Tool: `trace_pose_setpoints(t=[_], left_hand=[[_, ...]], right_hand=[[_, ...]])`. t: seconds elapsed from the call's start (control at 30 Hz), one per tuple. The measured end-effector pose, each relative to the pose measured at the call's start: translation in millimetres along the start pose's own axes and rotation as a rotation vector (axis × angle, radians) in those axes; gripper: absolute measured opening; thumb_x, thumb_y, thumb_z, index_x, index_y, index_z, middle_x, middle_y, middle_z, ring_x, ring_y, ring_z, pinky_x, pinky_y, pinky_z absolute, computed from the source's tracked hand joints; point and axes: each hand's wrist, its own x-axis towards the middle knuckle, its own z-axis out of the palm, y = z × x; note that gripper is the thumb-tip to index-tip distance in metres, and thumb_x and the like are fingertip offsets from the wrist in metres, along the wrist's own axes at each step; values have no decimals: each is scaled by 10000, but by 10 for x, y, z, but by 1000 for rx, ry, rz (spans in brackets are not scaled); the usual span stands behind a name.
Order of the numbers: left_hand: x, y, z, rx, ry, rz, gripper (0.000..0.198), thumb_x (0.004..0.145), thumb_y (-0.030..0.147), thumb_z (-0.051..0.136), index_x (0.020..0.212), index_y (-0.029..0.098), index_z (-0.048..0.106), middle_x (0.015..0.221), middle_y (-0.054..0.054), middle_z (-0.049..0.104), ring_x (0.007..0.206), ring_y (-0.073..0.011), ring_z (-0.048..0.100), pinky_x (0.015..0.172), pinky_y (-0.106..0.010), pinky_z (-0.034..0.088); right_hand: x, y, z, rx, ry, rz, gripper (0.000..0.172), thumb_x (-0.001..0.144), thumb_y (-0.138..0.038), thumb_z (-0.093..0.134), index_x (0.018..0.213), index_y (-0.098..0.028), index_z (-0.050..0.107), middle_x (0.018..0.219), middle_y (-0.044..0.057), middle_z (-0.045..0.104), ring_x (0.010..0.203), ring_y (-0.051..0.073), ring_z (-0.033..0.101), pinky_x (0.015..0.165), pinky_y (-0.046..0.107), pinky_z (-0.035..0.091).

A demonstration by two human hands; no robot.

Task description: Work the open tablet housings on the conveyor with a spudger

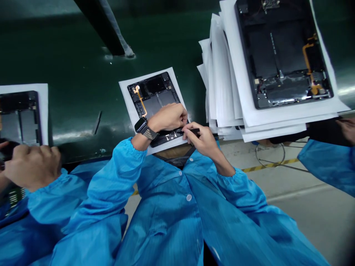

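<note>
An opened tablet point(166, 96) lies on a white sheet point(124, 90) in front of me, its inside facing up with an orange flex cable point(141, 101). My left hand point(170, 116), with a watch on its wrist, reaches across the lower part of the tablet. Its fingers are curled down near the right edge, and what they grip is hidden. My right hand point(202, 139) is closed in a pinch at the tablet's lower right corner, on a small dark slim piece point(195, 130) whose kind I cannot make out. Below the hands a small circuit board point(171, 136) shows in the tablet.
Stacked white sheets point(226, 92) carry another opened tablet point(285, 55) on the right. A third tablet point(19, 118) lies at left, near a co-worker's hand point(33, 166). A thin dark strip point(97, 122) lies on the green table point(74, 74). Another person's sleeve point(330, 162) shows at right.
</note>
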Motion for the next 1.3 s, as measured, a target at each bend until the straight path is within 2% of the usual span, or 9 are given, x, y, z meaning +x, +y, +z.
trace_pose_setpoints(t=[0.07, 0.13, 0.23, 0.3, 0.4, 0.5, 0.9, 1.13, 1.3], left_hand=[[-2, 52, -36, -3, -52, -9, 483, 747, 564, 693, 1197, 393, 737, 1135, 32, 798, 1412, -384, 527, 1249, -603, 361], [-12, 131, -84, 1, -117, -10, 442, 756, 534, 673, 1175, 411, 745, 1119, 39, 797, 1381, -372, 552, 1226, -585, 380], [-36, 287, -172, 55, -244, 25, 287, 780, 441, 656, 1040, 402, 771, 966, 26, 791, 1195, -329, 646, 1082, -532, 484], [-51, 394, -227, 103, -299, 50, 213, 793, 350, 638, 951, 343, 782, 852, -3, 766, 1047, -294, 676, 956, -469, 514], [-65, 518, -282, 144, -325, 66, 164, 774, 210, 619, 828, 239, 772, 740, -29, 714, 838, -235, 654, 761, -365, 454], [-67, 582, -305, 174, -333, 65, 183, 777, 131, 600, 783, 205, 767, 709, -22, 684, 704, -185, 572, 666, -328, 352], [-78, 593, -316, 172, -334, 54, 211, 805, 107, 617, 821, 204, 803, 693, -14, 665, 658, -172, 499, 646, -312, 302], [-77, 571, -312, 144, -335, 71, 136, 807, 139, 657, 793, 202, 776, 643, 3, 610, 622, -159, 439, 636, -307, 269], [-87, 563, -305, 149, -328, 79, 141, 822, 136, 662, 805, 197, 788, 673, -6, 639, 626, -164, 461, 634, -313, 278]], right_hand=[[19, -15, -4, -20, -13, 5, 190, 1030, -366, 612, 990, -194, 684, 764, 3, 725, 586, 121, 598, 555, 240, 444], [38, -24, -12, -39, -23, 9, 168, 1024, -339, 609, 972, -196, 678, 752, -1, 721, 581, 120, 605, 557, 237, 453], [61, -33, -31, -3, -38, 37, 159, 1019, -331, 612, 951, -196, 659, 730, -8, 707, 575, 123, 625, 566, 237, 483], [69, -45, -43, 18, -45, 57, 164, 1017, -339, 618, 947, -195, 652, 715, -12, 696, 569, 125, 633, 567, 239, 494], [78, -73, -50, 32, -56, 67, 185, 1014, -354, 627, 928, -192, 650, 719, -7, 698, 577, 124, 638, 576, 241, 500], [92, -96, -46, 55, -63, 69, 198, 1013, -367, 632, 924, -191, 649, 745, 2, 713, 584, 121, 639, 594, 247, 509], [151, -140, -77, 40, -102, 97, 175, 1004, -349, 617, 938, -189, 638, 715, 0, 699, 559, 124, 641, 556, 242, 501], [172, -149, -98, 16, -113, 118, 197, 1008, -376, 630, 943, -191, 643, 696, -1, 699, 584, 145, 682, 581, 253, 531], [177, -152, -109, 16, -119, 110, 189, 1010, -366, 626, 946, -189, 638, 696, -1, 696, 590, 153, 697, 588, 256, 534]])
